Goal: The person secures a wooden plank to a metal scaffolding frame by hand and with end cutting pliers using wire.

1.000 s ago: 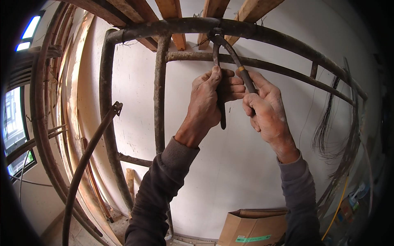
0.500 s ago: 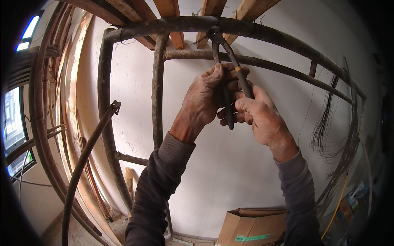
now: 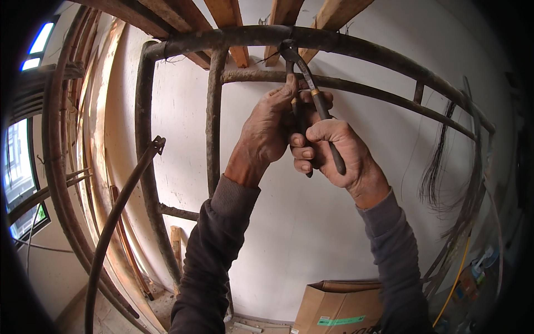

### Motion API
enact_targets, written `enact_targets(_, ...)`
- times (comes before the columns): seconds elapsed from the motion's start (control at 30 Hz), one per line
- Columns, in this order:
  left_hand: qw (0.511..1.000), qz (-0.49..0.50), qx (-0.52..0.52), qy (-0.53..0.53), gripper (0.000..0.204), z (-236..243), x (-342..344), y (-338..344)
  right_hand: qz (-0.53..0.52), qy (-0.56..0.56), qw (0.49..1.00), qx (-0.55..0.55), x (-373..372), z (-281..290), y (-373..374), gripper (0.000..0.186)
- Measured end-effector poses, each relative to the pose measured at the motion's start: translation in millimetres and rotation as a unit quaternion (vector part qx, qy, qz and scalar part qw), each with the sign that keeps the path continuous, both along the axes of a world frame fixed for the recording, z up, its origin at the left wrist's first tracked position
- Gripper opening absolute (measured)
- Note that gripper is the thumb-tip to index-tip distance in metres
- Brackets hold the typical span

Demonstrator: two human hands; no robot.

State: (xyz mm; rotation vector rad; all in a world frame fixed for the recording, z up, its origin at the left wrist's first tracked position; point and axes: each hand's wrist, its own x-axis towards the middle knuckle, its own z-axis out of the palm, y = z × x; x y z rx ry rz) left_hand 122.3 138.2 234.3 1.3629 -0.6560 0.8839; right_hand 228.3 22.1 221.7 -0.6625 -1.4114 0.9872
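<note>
Black-handled pliers (image 3: 305,74) point upward, their jaws at a dark tie wire (image 3: 269,58) under the top pipe (image 3: 245,37) of a metal scaffold frame. My right hand (image 3: 346,149) is closed round the lower handles, thumb over the right one. My left hand (image 3: 263,129) holds the left handle higher up, its thumb laid along it near the pivot. Its fingers are partly hidden behind the handles. The jaws are dark against the pipe, so their exact bite on the wire is hard to see.
Wooden beams (image 3: 226,15) rest across the top pipe. A bundle of thin wires (image 3: 436,161) hangs at the right. A cardboard box (image 3: 339,306) stands below, before the white wall. At left, a curved metal bar (image 3: 113,217) rises near long boards (image 3: 103,111).
My right hand has moved slightly left and closed round the plier handles, which are nearer together now. My left hand has slid a little up the left handle.
</note>
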Motion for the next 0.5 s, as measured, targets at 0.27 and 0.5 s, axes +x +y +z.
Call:
enact_targets(0.27,0.961,0.265,0.058,0.058,0.054,18.4,-10.3,-18.8,-0.048,-0.071,0.994,0.060,-9.7,-11.0,8.4,0.011)
enact_targets(0.5,0.938,0.342,0.055,0.016,0.032,12.2,-8.7,-33.1,-0.102,-0.033,0.992,0.068,-23.5,-17.0,12.4,0.010)
